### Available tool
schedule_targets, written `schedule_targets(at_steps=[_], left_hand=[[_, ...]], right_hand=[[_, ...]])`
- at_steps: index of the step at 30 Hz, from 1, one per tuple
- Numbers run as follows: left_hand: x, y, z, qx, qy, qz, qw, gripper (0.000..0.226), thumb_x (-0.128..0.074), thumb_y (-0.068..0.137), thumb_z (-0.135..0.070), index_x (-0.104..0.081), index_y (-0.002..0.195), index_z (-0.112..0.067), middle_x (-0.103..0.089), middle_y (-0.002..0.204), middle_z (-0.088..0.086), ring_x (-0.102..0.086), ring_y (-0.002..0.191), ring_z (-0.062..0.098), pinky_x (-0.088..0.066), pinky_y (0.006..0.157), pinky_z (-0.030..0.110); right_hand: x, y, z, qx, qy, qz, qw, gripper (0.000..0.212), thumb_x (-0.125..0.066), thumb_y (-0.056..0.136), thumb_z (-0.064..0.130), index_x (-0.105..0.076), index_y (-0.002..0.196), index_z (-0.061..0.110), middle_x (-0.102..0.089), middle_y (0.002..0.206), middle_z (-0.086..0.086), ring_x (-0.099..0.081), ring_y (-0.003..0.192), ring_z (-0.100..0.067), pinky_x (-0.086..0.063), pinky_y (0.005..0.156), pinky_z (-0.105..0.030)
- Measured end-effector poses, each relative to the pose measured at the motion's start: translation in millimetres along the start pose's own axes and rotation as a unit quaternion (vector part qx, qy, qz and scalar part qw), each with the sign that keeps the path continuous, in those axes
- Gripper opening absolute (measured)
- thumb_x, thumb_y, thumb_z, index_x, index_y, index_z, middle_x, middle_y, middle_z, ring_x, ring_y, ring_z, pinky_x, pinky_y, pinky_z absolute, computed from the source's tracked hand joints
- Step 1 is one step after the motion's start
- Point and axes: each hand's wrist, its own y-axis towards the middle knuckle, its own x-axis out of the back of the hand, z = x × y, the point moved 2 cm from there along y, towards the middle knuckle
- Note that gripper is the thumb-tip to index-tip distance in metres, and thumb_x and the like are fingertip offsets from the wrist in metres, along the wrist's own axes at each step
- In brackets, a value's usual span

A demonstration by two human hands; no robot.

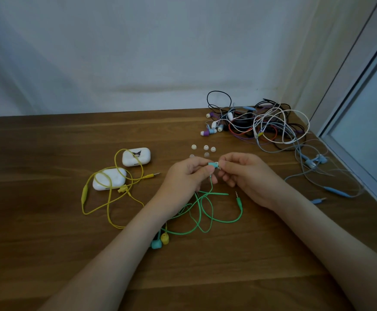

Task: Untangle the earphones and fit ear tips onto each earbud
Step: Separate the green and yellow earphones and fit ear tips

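Observation:
My left hand (188, 178) pinches a teal earbud (212, 164) of the green earphones; its green cable (205, 212) hangs down to the table in loops, ending in a plug (238, 199). My right hand (242, 172) pinches a small pale ear tip (219, 165) right at the earbud's nozzle. The second teal earbud (156, 244) lies below my left wrist beside a yellow earbud (164, 238). Several loose pale ear tips (206, 147) lie just beyond my hands.
Yellow earphones (109, 198) are draped over two white cases (109, 178) (136, 156) at the left. A tangled heap of earphones (259, 124) sits at the back right, with blue earphones (313, 162) trailing toward a window frame (358, 153) along the table's right edge.

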Motion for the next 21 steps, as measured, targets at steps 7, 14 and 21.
schedule_targets(at_steps=[7, 14, 21], left_hand=[[0.2, -1.1, -1.3, 0.004, 0.007, 0.001, 1.000, 0.016, -0.053, 0.097, -0.024, -0.069, 0.102, -0.023, -0.067, 0.069, -0.011, -0.049, 0.054, -0.003, -0.040, 0.057, 0.020], [-2.5, -1.7, -1.8, 0.004, 0.007, -0.018, 1.000, 0.017, -0.056, 0.096, -0.024, -0.070, 0.102, -0.017, -0.070, 0.071, -0.008, -0.051, 0.053, -0.003, -0.038, 0.053, 0.013], [-4.9, -2.6, -3.1, -0.002, 0.002, -0.041, 0.999, 0.014, -0.058, 0.094, -0.022, -0.069, 0.100, -0.016, -0.070, 0.071, -0.008, -0.054, 0.049, -0.008, -0.035, 0.055, 0.012]], right_hand=[[0.6, -1.5, -0.4, -0.003, 0.009, 0.015, 1.000, 0.013, -0.050, 0.095, 0.009, -0.063, 0.091, 0.006, -0.058, 0.067, 0.000, -0.051, 0.060, -0.008, -0.041, 0.052, -0.018], [-0.7, -2.0, -2.5, 0.004, 0.024, 0.011, 1.000, 0.016, -0.049, 0.096, 0.010, -0.064, 0.090, 0.007, -0.059, 0.070, -0.002, -0.053, 0.063, -0.009, -0.043, 0.055, -0.019], [-3.0, -3.9, -3.4, 0.018, 0.027, 0.006, 0.999, 0.018, -0.048, 0.097, 0.012, -0.063, 0.089, 0.007, -0.061, 0.069, -0.002, -0.055, 0.064, -0.008, -0.044, 0.059, -0.019]])
